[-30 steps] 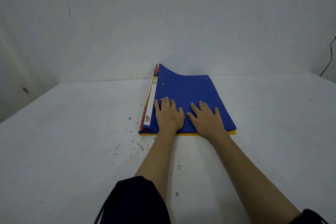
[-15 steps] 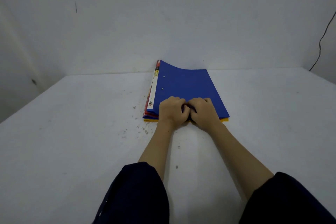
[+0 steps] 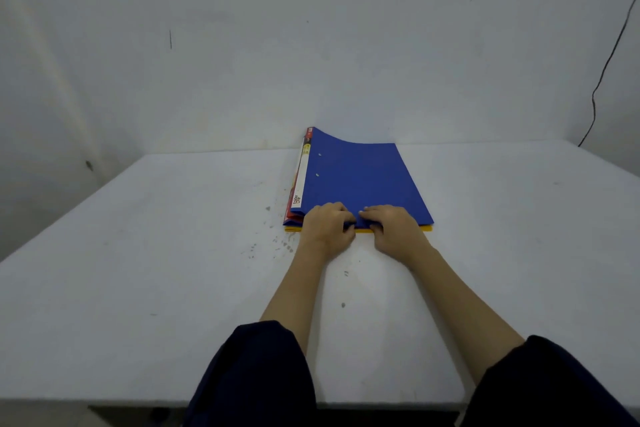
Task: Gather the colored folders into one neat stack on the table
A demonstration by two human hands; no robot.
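Both hands have slid back and curled up since a moment ago, and now the left hand and right hand pinch the near edge of the folders mid-frame on the desk, so squeeze gently and nudge edges even.

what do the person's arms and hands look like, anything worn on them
Both forearms are bare from the elbows down, with a dark navy sleeve pushed up on the left arm and a matching one on the right arm. The left hand and right hand are bare: no gloves, and no rings, watch or bracelets show.
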